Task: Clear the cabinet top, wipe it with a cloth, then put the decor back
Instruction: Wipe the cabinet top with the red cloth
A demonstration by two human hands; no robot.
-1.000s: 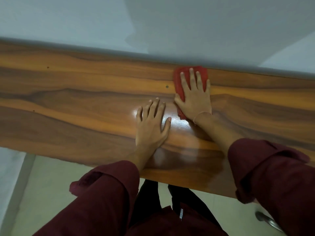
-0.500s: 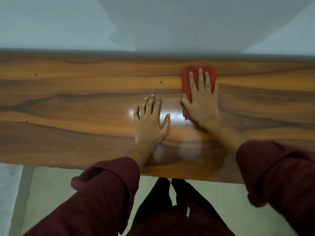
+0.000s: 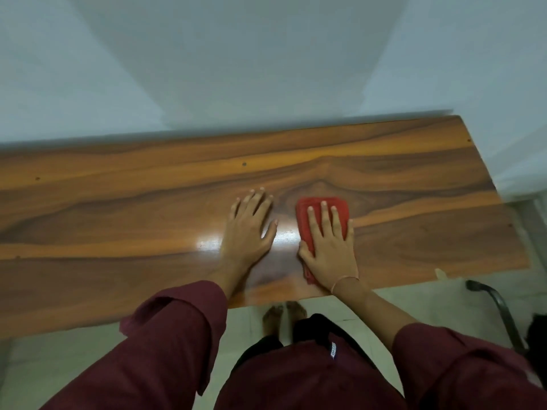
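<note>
The glossy wooden cabinet top (image 3: 118, 208) runs across the view with no decor on it. My right hand (image 3: 328, 247) lies flat, fingers spread, pressing a folded red cloth (image 3: 340, 207) onto the wood near the middle. The cloth shows beyond my fingertips and along the thumb side. My left hand (image 3: 248, 232) rests palm-down on the bare wood just to the left of the cloth, fingers apart, holding nothing.
A pale wall (image 3: 266, 69) backs the cabinet. The top's right end (image 3: 503, 202) is in view. A dark metal chair frame (image 3: 500, 306) stands on the light floor (image 3: 59, 359) at the lower right. My feet show below the front edge.
My right hand has drawn the cloth from the back edge toward the middle of the top. The view has swung right, so the cabinet's right end now shows.
</note>
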